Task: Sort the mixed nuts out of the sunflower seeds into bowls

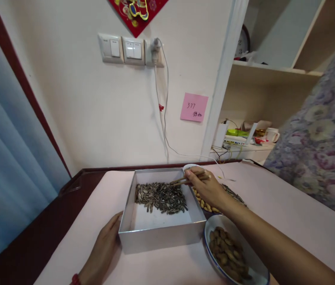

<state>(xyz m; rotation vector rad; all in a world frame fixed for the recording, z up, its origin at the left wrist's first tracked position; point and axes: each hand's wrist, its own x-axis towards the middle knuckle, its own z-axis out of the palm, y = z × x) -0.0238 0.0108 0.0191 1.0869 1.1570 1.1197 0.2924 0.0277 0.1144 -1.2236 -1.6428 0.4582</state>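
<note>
right hand (202, 183) pinches thin brown wooden chopsticks (181, 183), long axis running left; tips at the far edge of grey striped seeds (167, 200), left of that hand in the open silvery rectangular box (161, 239). left hand (105, 243) farther, at box's left wall, grip can't tell. bare floor nearside of seeds; right wall below right fingers.

The head view looks forward and down over the table (57, 221) from close by, facing the wall (120, 118) beyond
</note>
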